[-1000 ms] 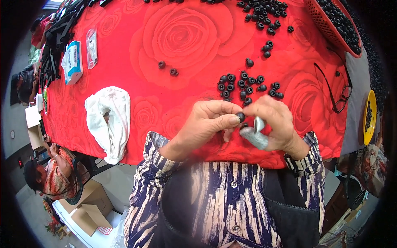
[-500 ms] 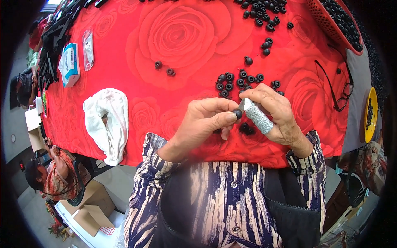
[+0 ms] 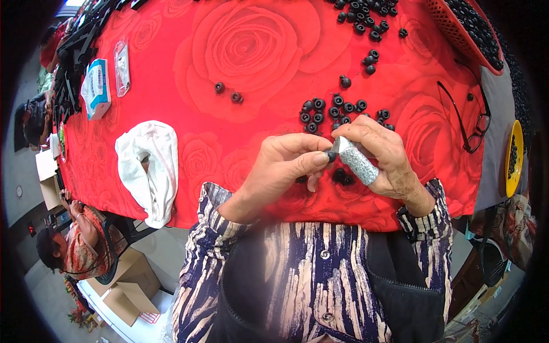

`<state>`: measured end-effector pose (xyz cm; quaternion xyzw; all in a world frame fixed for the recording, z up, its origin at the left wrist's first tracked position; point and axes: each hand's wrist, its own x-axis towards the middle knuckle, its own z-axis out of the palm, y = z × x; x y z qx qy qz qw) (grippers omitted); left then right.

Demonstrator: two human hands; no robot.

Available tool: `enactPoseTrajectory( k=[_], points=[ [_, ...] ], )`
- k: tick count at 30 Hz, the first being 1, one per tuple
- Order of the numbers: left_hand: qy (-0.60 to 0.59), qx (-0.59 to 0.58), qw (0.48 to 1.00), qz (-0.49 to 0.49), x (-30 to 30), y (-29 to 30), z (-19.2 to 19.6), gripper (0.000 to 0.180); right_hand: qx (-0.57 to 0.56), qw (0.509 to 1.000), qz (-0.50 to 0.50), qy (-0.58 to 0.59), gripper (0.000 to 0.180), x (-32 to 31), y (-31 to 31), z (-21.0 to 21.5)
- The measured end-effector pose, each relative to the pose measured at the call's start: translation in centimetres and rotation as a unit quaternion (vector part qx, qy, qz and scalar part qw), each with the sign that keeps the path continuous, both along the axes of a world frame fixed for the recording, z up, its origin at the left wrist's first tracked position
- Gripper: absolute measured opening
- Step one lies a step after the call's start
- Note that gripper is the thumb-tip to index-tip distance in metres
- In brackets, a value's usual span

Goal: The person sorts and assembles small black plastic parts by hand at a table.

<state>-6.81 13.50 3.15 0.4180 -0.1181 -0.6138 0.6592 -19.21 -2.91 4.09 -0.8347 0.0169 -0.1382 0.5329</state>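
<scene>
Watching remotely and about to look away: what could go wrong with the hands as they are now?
The small black piece is only pinched at the left hand fingertips against the grey tool in the right hand; it could slip and drop off the table edge. Loose black pieces under the hands could get knocked away.

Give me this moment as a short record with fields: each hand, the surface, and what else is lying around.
left hand: pinches a small black ring at the fingertips
right hand: holds a grey speckled cylinder, tip meeting the ring
surface: red rose-print tablecloth
loose parts: black rings scattered beyond the hands
left side: white cloth
right side: eyeglasses, red basket
</scene>
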Motion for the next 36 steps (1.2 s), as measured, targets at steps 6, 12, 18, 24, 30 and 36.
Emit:
enactPoseTrajectory(
  k=[6,12,18,24,30,36],
  points=[
    [0.013,0.003,1.000,0.004,0.0,0.0,-0.1,0.022,0.004,1.000,0.001,0.001,0.028,0.1,0.0,-0.2],
    [0.087,-0.008,0.996,0.018,-0.2,0.0,-0.7,0.021,-0.011,1.000,0.005,-0.009,0.031,0.2,-0.2,-0.8],
    [0.149,-0.017,0.987,0.066,0.0,0.1,-1.3,0.022,-0.087,0.993,0.064,-0.055,0.035,0.0,0.3,-1.1],
    [0.153,-0.011,0.985,0.075,0.6,-0.2,-0.5,0.020,-0.053,0.995,-0.054,-0.063,0.039,0.1,-0.2,-0.2],
    [0.143,0.017,0.990,0.000,-0.7,0.1,-0.9,0.024,-0.093,0.989,-0.017,-0.114,0.041,0.1,0.5,-0.9],
    [0.139,0.002,0.990,-0.035,-0.2,-0.2,-0.6,0.023,-0.152,0.972,-0.016,-0.178,0.045,0.0,0.7,-1.2]
  ],
)
